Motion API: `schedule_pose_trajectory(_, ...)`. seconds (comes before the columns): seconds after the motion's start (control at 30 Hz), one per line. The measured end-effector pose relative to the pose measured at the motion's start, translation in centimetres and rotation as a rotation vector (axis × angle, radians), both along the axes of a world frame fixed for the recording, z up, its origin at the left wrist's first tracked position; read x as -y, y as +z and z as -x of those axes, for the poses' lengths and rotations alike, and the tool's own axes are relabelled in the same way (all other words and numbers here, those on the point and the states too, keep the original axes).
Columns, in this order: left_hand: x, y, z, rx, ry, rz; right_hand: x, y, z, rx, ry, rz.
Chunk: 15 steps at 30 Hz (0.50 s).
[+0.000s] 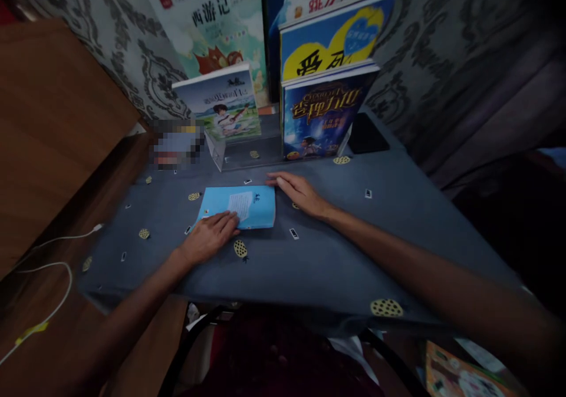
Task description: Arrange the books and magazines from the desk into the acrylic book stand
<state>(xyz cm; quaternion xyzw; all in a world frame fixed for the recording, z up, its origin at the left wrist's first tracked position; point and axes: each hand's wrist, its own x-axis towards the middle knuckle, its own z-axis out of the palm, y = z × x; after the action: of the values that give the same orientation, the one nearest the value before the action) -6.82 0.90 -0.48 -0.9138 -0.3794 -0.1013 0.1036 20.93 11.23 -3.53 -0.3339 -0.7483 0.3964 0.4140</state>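
A light-blue book (260,208) with a pale text block on its cover lies flat on the cloth-covered table (336,255). My left hand (211,235) rests on its lower left part, fingers stretched out over the cover. Beyond the book's upper right corner is my right hand (298,192), its fingers extended and pointing left; whether the fingertips touch the book I cannot tell. Behind them stands a clear book rack (247,156). It bears a book with a guitar player (232,105) on the left and a dark blue book (327,114) on the right.
Taller books stand at the back, among them a green-white one (212,25) and a yellow-blue one (336,31). A black flat object (367,134) lies right of the rack. On the left are a blurred item (177,146), a wooden cabinet (57,125) and a white cable (66,285).
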Motion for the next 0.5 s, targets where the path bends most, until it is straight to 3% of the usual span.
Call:
schedule_pose_trajectory(0.1, -0.3, 1.4, -0.9, 0.202, 0.222, 0.123, 0.0, 0.3, 0.0, 0.005, 0.023, 0.003)
schedule_pose_trajectory(0.2, -1.1, 3.5, -1.7, 0.531, 0.397, 0.303, -0.1, 0.5, -0.1, -0.053, 0.016, 0.053)
schedule_pose_trajectory(0.37, -2.7, 6.0, -2.2, 1.199, 0.488, 0.775, 0.7, 0.8, 0.4, -0.348, 0.047, 0.297)
schedule_pose_trajectory(0.5, -3.5, 5.8, -2.7, 1.615, 0.555, 0.917, 2.5, 2.0, 1.1, -0.519, 0.171, 0.552)
